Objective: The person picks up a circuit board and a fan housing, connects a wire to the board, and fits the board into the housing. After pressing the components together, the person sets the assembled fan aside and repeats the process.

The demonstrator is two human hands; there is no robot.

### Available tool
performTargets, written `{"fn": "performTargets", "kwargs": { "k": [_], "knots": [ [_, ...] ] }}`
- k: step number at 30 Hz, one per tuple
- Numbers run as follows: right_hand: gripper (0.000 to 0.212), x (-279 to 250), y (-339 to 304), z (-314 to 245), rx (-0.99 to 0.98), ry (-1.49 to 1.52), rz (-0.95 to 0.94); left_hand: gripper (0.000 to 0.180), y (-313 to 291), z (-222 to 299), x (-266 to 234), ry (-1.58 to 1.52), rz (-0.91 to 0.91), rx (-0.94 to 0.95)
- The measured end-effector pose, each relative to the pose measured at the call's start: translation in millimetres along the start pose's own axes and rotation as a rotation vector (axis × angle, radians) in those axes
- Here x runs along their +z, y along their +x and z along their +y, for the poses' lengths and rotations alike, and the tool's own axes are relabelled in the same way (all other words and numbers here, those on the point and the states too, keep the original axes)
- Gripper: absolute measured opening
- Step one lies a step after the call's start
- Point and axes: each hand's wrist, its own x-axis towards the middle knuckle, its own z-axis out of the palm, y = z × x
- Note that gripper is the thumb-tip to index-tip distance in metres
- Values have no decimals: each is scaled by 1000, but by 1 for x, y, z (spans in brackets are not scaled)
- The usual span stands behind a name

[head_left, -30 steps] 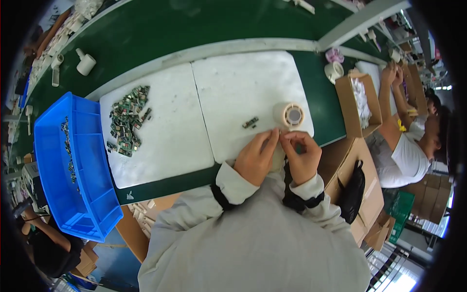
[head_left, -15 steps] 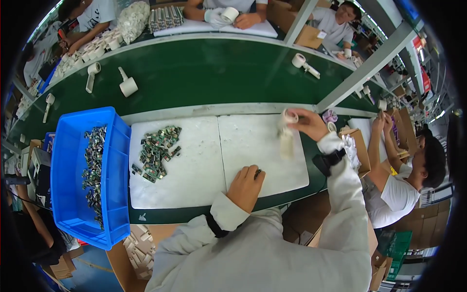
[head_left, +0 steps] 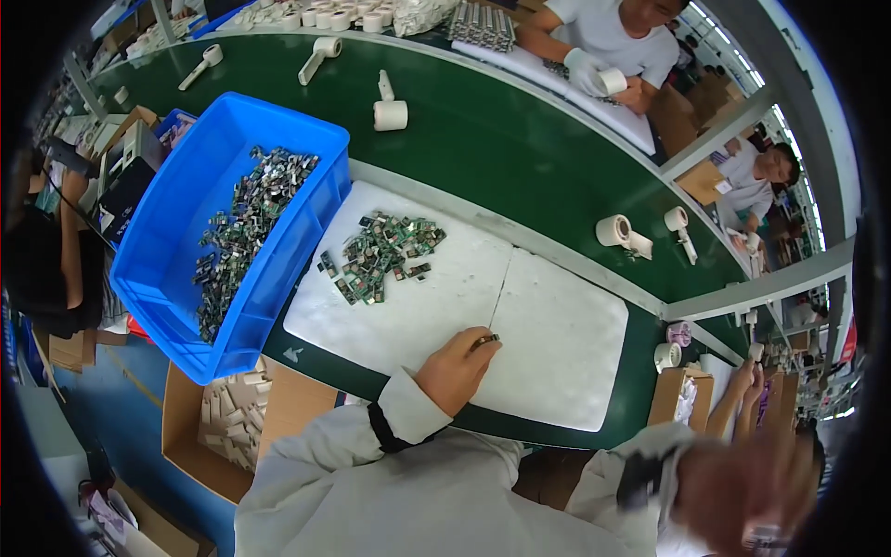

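Note:
My left hand [head_left: 455, 371] rests on the white foam mat [head_left: 557, 325], its fingers closed on a small dark piece [head_left: 484, 343]. The piece resembles the little green circuit boards [head_left: 385, 251] heaped at the mat's left, though most of it is hidden. At the lower right, off the mat, my right hand [head_left: 742, 492] is smeared by motion. Its fingers and anything in them cannot be made out. A white round-headed housing with a handle [head_left: 613, 231] lies on the green belt beyond the mat.
Left of the mat, a blue bin [head_left: 148, 251] holds many circuit boards. A carton [head_left: 218, 455] of white parts stands below it. Other white housings [head_left: 391, 115] lie along the belt [head_left: 501, 158]. A metal post [head_left: 761, 295] rises at right. People work across the belt and to the right.
The white housing has left my right hand and lies on the belt. That hand has swung down to the lower right. My left hand still grips its small piece; the view has turned.

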Motion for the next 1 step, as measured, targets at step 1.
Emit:
{"fn": "performTargets", "kwargs": {
  "k": [1],
  "knots": [
    [32,-2,0,1,6,1,5,20,2,1,0,6,-4,-4]
  ]
}}
